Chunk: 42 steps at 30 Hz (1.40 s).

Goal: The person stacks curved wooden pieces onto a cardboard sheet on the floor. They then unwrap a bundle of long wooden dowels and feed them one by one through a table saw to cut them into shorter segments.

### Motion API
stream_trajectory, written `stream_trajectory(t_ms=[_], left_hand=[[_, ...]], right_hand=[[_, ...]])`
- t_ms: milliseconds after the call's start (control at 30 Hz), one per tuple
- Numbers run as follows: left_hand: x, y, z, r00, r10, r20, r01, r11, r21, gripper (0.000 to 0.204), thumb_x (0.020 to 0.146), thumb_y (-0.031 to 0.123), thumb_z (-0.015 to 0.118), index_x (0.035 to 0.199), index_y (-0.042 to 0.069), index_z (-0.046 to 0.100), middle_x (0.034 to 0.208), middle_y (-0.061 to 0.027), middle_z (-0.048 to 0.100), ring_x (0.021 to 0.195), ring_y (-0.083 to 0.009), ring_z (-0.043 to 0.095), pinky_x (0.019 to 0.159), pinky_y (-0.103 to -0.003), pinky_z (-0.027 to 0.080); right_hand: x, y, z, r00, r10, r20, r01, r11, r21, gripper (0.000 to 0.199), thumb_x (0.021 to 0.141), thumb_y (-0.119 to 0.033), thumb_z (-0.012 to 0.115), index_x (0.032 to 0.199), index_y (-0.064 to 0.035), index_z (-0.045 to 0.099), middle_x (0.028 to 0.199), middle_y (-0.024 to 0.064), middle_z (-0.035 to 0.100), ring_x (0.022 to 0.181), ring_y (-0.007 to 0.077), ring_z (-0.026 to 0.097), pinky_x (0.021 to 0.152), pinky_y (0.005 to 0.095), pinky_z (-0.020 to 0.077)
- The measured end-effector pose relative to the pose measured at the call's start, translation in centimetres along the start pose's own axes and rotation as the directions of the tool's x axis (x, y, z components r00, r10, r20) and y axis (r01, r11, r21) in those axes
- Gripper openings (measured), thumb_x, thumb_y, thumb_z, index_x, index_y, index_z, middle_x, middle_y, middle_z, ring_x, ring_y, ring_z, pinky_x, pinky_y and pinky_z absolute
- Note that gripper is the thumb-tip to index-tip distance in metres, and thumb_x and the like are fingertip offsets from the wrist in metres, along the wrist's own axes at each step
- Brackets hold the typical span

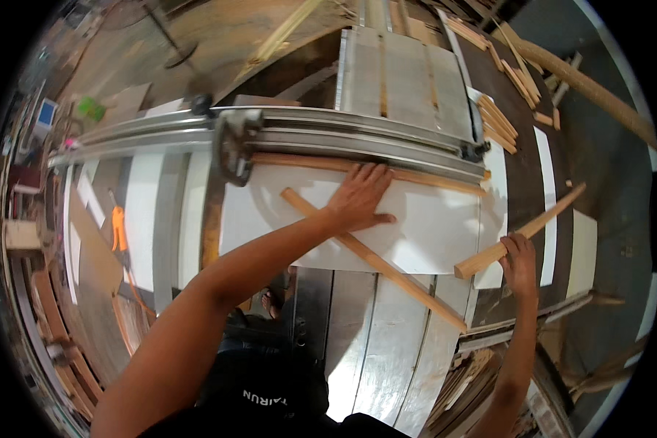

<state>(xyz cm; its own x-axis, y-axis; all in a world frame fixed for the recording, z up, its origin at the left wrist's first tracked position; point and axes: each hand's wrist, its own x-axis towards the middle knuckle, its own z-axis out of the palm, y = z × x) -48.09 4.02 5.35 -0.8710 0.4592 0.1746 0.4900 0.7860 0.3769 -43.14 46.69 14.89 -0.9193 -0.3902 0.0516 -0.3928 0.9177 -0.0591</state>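
Just in front of the body, a grooved metal table (354, 314). Above it, a long metal rail (328, 135). At the near side of this rail, a flat white board (445, 230). Along the rail, a long wooden strip (434, 181), with the left hand (361, 193) on it: palm downward, thumb spread. Below the left wrist, a slanting wooden stick (387, 268). At right, a thick wooden stick (546, 217), inside the bent, closed fingers of the right hand (519, 264).
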Motion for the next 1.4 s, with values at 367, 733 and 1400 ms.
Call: stream_trajectory(t_ms=[367, 733, 1400], left_hand=[[-10.1, 6.4, 2.3, 0.982, 0.172, 0.08, -0.179, 0.979, 0.096, 0.073, 0.071, 0.049, 0.078, 0.127, 0.007, 0.056, 0.119, -0.0104, 0.052, 0.119, -0.0281, 0.046, 0.1, -0.049, 0.035], [-11.3, 7.6, -0.3, 0.994, 0.094, 0.047, -0.086, 0.984, -0.153, 0.069, 0.084, 0.047, 0.069, 0.134, 0.003, 0.051, 0.13, -0.0159, 0.05, 0.125, -0.0316, 0.045, 0.104, -0.052, 0.033], [5.1, -3.0, 0.4, 0.989, 0.081, -0.122, -0.052, 0.973, 0.227, 0.077, 0.083, 0.03, 0.073, 0.147, 0.006, 0.037, 0.129, -0.0147, 0.048, 0.123, -0.0299, 0.044, 0.105, -0.052, 0.029]], right_hand=[[12.0, -19.6, 7.0, 0.975, -0.167, -0.148, 0.175, 0.984, 0.045, 0.036, 0.075, -0.031, 0.078, 0.102, -0.0085, 0.071, 0.096, 0.0095, 0.061, 0.098, 0.0309, 0.057, 0.09, 0.0468, 0.0415], [15.4, -22.3, 10.8, 0.955, -0.072, -0.289, 0.163, 0.938, 0.306, 0.038, 0.079, -0.023, 0.073, 0.115, -0.0128, 0.069, 0.115, 0.0095, 0.063, 0.116, 0.0314, 0.055, 0.103, 0.0471, 0.0395], [7.8, 17.9, 10.7, 0.908, 0.416, -0.057, -0.409, 0.907, 0.101, 0.034, 0.092, -0.013, 0.068, 0.121, 0.0049, 0.063, 0.123, 0.0189, 0.063, 0.114, 0.0333, 0.06, 0.101, 0.0389, 0.0455]])
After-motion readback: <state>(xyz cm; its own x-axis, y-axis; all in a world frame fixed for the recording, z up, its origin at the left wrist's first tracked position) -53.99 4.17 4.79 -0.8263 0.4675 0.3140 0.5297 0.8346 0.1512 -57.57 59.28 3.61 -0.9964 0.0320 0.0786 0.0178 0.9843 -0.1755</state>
